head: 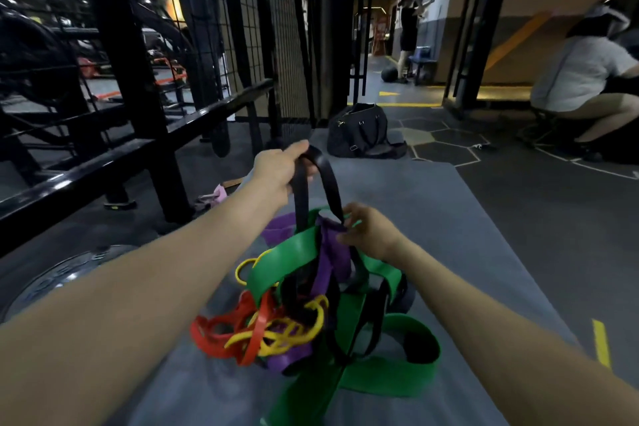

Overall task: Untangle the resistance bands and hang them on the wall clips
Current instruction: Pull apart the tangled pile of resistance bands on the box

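gym flooring fills the frame, with a black metal rack (pixel 114 135) at upper left and a grey mat (pixel 432 204) running through the centre. a tangle of green, purple, red, yellow and black resistance bands (pixel 311 304) lies on the mat at lower centre. the left hand (pixel 281 169) grips a raised black band (pixel 323 180); the right hand (pixel 370 232) pinches a purple band (pixel 330 252).

Two bare forearms show, entering from seven and five o'clock. No sleeve covers either arm as far as the frame edges. The left hand (pixel 276 169) and right hand (pixel 370 230) are bare too: no glove, ring, watch or wristband is visible. Motion blur softens the right hand's fingers.
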The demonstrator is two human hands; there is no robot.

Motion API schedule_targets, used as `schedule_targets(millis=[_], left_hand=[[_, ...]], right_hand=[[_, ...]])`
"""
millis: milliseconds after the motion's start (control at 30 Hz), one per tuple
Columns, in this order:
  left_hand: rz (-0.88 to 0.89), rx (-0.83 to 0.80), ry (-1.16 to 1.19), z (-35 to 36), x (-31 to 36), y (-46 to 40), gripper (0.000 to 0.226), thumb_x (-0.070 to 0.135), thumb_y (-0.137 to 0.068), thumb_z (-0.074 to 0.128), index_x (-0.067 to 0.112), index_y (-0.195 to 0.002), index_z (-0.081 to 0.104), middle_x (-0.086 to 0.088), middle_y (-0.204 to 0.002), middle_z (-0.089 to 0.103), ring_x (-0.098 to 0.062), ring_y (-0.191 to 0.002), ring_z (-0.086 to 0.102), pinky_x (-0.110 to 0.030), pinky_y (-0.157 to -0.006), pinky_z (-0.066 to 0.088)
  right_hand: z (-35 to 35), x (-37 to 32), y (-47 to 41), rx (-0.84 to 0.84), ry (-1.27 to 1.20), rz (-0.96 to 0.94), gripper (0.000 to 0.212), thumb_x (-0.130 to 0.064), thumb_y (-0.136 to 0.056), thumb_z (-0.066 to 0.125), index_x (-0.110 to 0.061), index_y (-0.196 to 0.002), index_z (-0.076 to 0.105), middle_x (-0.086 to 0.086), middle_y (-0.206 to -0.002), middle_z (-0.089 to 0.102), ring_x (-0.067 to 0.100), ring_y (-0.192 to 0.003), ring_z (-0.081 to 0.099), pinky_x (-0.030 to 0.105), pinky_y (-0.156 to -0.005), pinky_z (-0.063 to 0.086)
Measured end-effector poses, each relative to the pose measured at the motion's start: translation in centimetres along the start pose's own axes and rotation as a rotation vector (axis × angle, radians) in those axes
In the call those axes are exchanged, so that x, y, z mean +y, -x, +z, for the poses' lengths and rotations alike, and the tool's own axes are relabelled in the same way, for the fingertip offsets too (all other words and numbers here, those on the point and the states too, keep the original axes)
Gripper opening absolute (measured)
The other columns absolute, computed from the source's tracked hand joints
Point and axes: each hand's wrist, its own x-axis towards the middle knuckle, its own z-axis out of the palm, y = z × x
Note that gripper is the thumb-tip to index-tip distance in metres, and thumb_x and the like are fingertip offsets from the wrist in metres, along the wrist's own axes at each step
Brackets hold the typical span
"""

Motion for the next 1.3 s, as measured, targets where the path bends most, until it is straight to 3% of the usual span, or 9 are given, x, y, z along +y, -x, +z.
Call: schedule_targets(millis=[200,467,633,800,967,1033,1100,1233,1300], left_hand=[[-0.057,-0.095,0.101,-0.1,2.5,1.3,0.018,0.019,-0.089,0.06,0.01,-0.073,0.06,0.001,-0.042,0.061,-0.007,-0.034,0.055,-0.015,-0.041,0.048],[-0.034,-0.05,0.211,-0.9,4.8,0.9,0.018,0.02,-0.09,0.06,0.011,-0.074,0.059,0.0,-0.049,0.064,-0.008,-0.037,0.058,-0.016,-0.04,0.048],[-0.057,0.003,0.004,-1.8,3.5,-1.4,0.023,0.028,-0.091,0.057,0.013,-0.074,0.058,0.006,-0.043,0.062,-0.005,-0.038,0.058,-0.018,-0.045,0.05],[-0.095,-0.237,-0.24,-0.5,1.1,-0.8,0.032,0.04,-0.085,0.061,0.01,-0.095,0.062,0.0,-0.084,0.068,-0.01,-0.072,0.06,-0.021,-0.06,0.048],[-0.141,-0.584,-0.469,0.1,-1.9,1.0,0.011,0.016,-0.082,0.068,0.021,-0.091,0.066,0.01,-0.082,0.072,-0.009,-0.085,0.066,-0.021,-0.069,0.053],[-0.095,-0.548,-0.58,-0.3,-3.3,0.8,0.024,0.006,-0.072,0.076,0.017,-0.091,0.067,0.001,-0.094,0.071,-0.018,-0.097,0.064,-0.032,-0.087,0.052],[-0.064,-0.485,-0.572,-0.7,-3.9,0.6,0.029,0.002,-0.067,0.079,0.009,-0.093,0.069,-0.007,-0.098,0.07,-0.024,-0.097,0.064,-0.037,-0.096,0.048],[0.023,-0.351,-0.554,-0.9,-3.6,-0.1,0.031,0.0,-0.067,0.077,0.01,-0.094,0.066,-0.003,-0.085,0.063,-0.019,-0.089,0.059,-0.033,-0.091,0.046],[0.031,-0.32,-0.502,-1.0,-3.5,-0.2,0.024,-0.002,-0.073,0.072,0.011,-0.092,0.066,-0.005,-0.085,0.063,-0.018,-0.085,0.057,-0.031,-0.085,0.046]], right_hand=[[-0.5,-0.2,-0.4,0.163,0.293,0.015,0.039,-0.037,-0.085,0.065,-0.02,-0.115,0.048,0.01,-0.113,0.048,0.03,-0.1,0.051,0.037,-0.079,0.046],[-2.6,-2.0,-0.8,0.268,0.264,-0.086,0.017,-0.023,-0.093,0.051,-0.009,-0.096,0.06,0.008,-0.09,0.068,0.029,-0.087,0.063,0.04,-0.072,0.053],[-6.4,-3.4,-0.3,0.226,0.061,-0.17,0.013,-0.015,-0.092,0.057,-0.006,-0.089,0.066,0.007,-0.091,0.07,0.021,-0.086,0.063,0.03,-0.074,0.051],[-9.0,-4.6,-1.1,0.267,-0.032,-0.166,0.025,-0.02,-0.091,0.059,0.004,-0.086,0.062,0.025,-0.077,0.061,0.027,-0.066,0.052,0.029,-0.067,0.04],[-7.9,-2.8,-0.6,0.235,-0.067,-0.122,0.022,-0.016,-0.091,0.059,0.001,-0.077,0.063,-0.001,-0.063,0.053,0.006,-0.059,0.044,0.023,-0.061,0.037],[-6.9,-1.6,0.1,0.194,-0.077,-0.078,0.025,-0.015,-0.091,0.059,-0.014,-0.066,0.061,-0.018,-0.051,0.053,-0.006,-0.048,0.046,0.012,-0.054,0.038],[-6.1,-0.6,0.3,0.197,-0.097,-0.042,0.032,-0.017,-0.091,0.06,-0.02,-0.059,0.054,-0.014,-0.046,0.05,-0.002,-0.045,0.046,0.015,-0.052,0.038],[-5.5,0.0,0.2,0.208,-0.123,-0.003,0.03,-0.024,-0.089,0.062,0.0,-0.072,0.058,0.012,-0.066,0.047,0.019,-0.065,0.051,0.038,-0.064,0.051],[-5.2,0.1,0.3,0.179,-0.118,-0.004,0.03,-0.027,-0.088,0.063,0.002,-0.08,0.064,0.018,-0.073,0.057,0.021,-0.074,0.059,0.037,-0.073,0.055]])
